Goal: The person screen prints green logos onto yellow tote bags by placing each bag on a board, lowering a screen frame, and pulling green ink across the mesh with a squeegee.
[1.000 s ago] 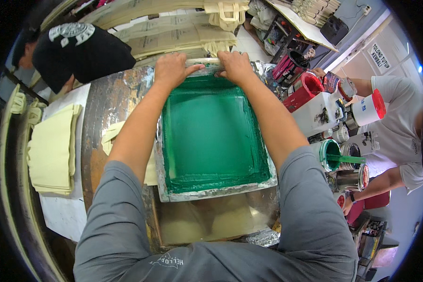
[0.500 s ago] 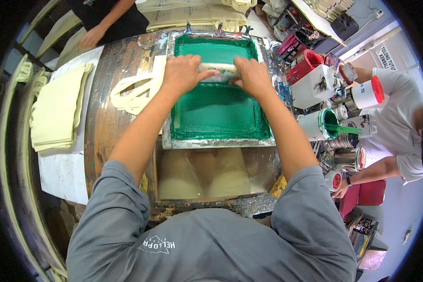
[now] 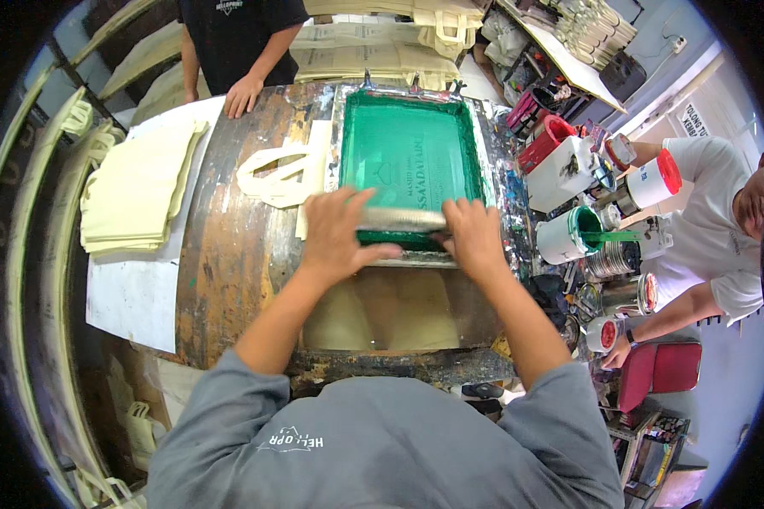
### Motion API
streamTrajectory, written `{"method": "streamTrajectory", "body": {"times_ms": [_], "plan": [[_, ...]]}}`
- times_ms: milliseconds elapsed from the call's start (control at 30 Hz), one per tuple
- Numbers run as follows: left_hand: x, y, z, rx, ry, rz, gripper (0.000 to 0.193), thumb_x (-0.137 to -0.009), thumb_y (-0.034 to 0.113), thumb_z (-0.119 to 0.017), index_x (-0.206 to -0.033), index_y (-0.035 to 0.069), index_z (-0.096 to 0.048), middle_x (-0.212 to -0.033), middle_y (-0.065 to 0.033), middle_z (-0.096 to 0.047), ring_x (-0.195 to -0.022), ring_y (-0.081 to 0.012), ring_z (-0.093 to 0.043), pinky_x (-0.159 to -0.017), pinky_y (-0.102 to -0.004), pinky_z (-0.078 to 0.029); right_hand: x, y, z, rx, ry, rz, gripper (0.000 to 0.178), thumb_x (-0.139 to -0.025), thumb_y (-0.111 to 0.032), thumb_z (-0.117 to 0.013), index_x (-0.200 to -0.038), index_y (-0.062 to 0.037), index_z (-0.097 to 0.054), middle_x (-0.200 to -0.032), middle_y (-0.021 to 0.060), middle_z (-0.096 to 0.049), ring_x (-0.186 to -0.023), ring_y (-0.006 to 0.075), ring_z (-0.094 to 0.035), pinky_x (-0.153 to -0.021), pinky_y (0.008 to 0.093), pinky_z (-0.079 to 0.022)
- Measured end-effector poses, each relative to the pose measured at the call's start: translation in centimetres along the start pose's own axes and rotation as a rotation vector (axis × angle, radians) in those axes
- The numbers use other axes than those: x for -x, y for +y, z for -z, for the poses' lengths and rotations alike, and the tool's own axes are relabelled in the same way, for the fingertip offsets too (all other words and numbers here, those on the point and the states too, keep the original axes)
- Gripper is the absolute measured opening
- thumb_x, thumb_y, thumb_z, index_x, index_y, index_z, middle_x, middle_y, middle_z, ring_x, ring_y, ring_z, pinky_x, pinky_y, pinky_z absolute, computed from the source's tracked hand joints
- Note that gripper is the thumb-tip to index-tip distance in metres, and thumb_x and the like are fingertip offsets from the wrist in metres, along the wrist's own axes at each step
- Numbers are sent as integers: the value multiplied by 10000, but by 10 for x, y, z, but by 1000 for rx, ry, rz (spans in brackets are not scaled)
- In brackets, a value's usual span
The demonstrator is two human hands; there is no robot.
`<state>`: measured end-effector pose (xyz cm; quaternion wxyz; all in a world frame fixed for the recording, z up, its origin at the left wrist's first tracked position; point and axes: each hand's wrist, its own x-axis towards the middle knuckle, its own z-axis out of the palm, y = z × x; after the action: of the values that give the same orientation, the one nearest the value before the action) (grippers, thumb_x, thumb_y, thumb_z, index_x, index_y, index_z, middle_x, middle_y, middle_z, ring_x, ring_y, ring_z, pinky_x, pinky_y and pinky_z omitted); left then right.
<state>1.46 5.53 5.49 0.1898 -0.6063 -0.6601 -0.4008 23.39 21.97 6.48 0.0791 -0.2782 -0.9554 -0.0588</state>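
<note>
Two hands grip a squeegee (image 3: 401, 220) at the near edge of a green screen (image 3: 412, 157): left hand (image 3: 338, 235) and right hand (image 3: 471, 236) both have fingers curled tight over its ends. Screen lies on a worn table (image 3: 229, 254). Cream bags (image 3: 136, 191) are stacked well to the left; paint tubs (image 3: 569, 233) stand right.

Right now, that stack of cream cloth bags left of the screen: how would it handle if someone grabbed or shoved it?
The stack of cream bags is probably floppy: edges droop unevenly and handles splay. Likely light, being thin folded cloth. A push would probably shear the top layers off, since they sit loose on the white sheet, not bound.
</note>
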Motion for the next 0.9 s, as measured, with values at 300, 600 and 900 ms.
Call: {"method": "streamTrajectory", "body": {"times_ms": [300,600,900], "plan": [[89,-32,28,-168,-247,452,885,-701,587,-933,-1402,91,-718,-959,-21,-645,-936,-218,-592,-987,-426,-418,16,-21,26,-105,193,27,434,-883,-309,-810,-1252,-144,-651,-1163,90,-626,-1149,307,-574,-1018,513,-383],[7,-49,10,299,46,660,904,-879,401,-894,-1525,-80,-484,-1078,-171,-675,-1004,-243,-651,-874,-382,-536,-91,16,133,-48,643,38,460,-899,-547,-730,-1020,-104,-695,-904,78,-638,-918,286,-608,-878,465,-380],[63,-88,-43,-252,-92,738,506,-882,342,-850,-1165,-29,-654,-1098,-217,-656,-1043,-428,-611,-919,-547,-473,-144,35,169,-56,702,68,559,-963,-605,-665,-803,-70,-640,-740,97,-624,-751,329,-629,-770,462,-383]]}}
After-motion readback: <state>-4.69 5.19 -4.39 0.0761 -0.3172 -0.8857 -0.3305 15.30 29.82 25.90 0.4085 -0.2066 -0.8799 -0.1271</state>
